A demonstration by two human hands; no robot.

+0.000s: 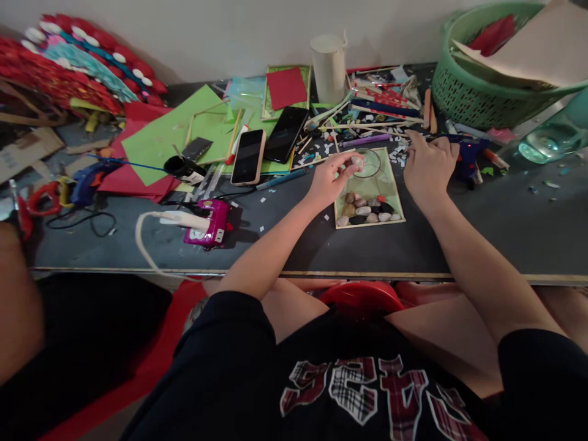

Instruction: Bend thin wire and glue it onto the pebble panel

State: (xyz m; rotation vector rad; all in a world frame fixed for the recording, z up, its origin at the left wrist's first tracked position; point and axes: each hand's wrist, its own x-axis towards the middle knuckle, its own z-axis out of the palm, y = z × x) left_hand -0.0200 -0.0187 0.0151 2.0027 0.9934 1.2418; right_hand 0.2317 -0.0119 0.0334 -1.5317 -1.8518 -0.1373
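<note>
My left hand (329, 179) pinches a small pale pebble (357, 162) between thumb and fingers, over the upper part of a framed light-green picture (392, 187). A drawn circle (374, 160) shows beside the pebble. Rows of brown, black and white pebbles (362, 210) cover the picture's lower part, with a small red piece among them. To the right of the frame, my right hand (430, 164) has its index finger stretched towards scattered white chips; the other fingers are bent and I see nothing in them. A blue glue gun (469, 156) lies just right of that hand.
Phones (248, 157), coloured paper (158, 144) and a purple power adapter (209, 223) with a white cable occupy the left. Sticks and scraps surround a white mug (329, 70) at the back. A green basket (482, 101) and water glass (542, 141) stand right. Another person's arm (18, 300) is at far left.
</note>
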